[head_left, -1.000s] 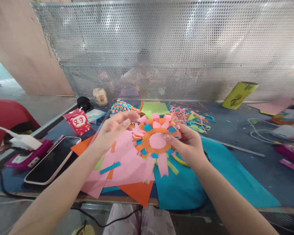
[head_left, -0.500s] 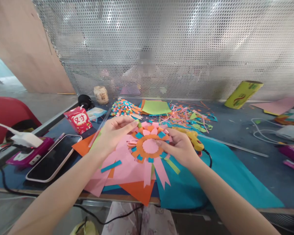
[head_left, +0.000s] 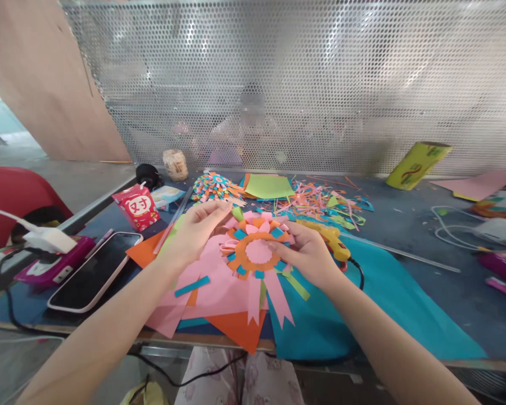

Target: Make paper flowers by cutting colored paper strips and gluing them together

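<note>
A round paper rosette [head_left: 259, 253] is held up in front of me, with a pink centre, an orange ring, and pink, orange and blue loops around it. Two pink notched tails hang below. My right hand [head_left: 310, 250] grips its right side, thumb on the front. My left hand [head_left: 198, 233] is closed at the upper left, thumb and fingers together; whether anything sits between them is hidden. Right by those fingertips, a green paper strip [head_left: 237, 214] stands at the rosette's edge. Beneath lie pink sheets [head_left: 211, 301] and a blue sheet [head_left: 388, 304].
Behind are a finished-looking multicoloured paper rosette [head_left: 215, 185], stacked green paper [head_left: 270, 185] and paper scraps [head_left: 320, 199]. A yellow glue gun [head_left: 335, 242] lies by my right hand. At left are a phone [head_left: 90, 275], power strip [head_left: 61, 264] and red packet [head_left: 137, 207].
My left fingertips have shifted slightly left and up, exposing more of the green strip. My right hand and the rosette stay almost still.
</note>
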### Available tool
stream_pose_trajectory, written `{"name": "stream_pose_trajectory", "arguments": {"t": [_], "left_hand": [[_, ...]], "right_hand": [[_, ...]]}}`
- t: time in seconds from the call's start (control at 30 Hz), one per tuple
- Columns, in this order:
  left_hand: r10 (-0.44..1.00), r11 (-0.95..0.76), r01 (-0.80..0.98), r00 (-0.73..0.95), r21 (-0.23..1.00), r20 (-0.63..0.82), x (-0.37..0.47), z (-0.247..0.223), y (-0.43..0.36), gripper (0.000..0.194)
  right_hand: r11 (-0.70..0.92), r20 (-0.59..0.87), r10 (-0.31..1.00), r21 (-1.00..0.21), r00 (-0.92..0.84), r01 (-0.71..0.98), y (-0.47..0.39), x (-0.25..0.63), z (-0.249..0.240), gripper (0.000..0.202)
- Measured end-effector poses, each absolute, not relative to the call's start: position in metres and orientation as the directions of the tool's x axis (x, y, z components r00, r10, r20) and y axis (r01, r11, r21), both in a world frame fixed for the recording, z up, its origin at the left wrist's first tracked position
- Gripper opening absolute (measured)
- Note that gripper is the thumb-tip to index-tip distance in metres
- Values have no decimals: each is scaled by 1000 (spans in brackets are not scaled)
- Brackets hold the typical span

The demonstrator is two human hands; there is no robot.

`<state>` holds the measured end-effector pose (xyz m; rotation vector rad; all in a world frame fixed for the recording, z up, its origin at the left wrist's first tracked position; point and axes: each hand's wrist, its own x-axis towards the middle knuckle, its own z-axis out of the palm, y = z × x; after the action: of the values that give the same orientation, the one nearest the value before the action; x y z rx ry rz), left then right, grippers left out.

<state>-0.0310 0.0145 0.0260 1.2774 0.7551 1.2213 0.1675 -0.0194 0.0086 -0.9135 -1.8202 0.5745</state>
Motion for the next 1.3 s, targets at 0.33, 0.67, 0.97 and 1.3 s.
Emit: {"name": "stream_pose_trajectory", "arguments": {"t": [0.33, 0.67, 0.97, 1.3], "left_hand": [[895, -33, -131, 437, 991, 88, -41, 29, 13, 46], [888, -11, -59, 459, 998, 37, -36, 28, 8, 16], [898, -21, -10, 439, 1000, 23, -37, 30, 8, 14], [894, -59, -91, 437, 994, 93, -36, 33, 8, 34]], "right_hand": [[434, 760, -22, 592, -649, 679, -27, 186, 22, 14], [385, 733, -44, 639, -679, 665, -29, 186, 21, 10], [377, 716, -40, 657, -697, 653, -31, 186, 21, 9], [441, 761, -4, 584, -649, 682, -27, 188, 17, 14]]}}
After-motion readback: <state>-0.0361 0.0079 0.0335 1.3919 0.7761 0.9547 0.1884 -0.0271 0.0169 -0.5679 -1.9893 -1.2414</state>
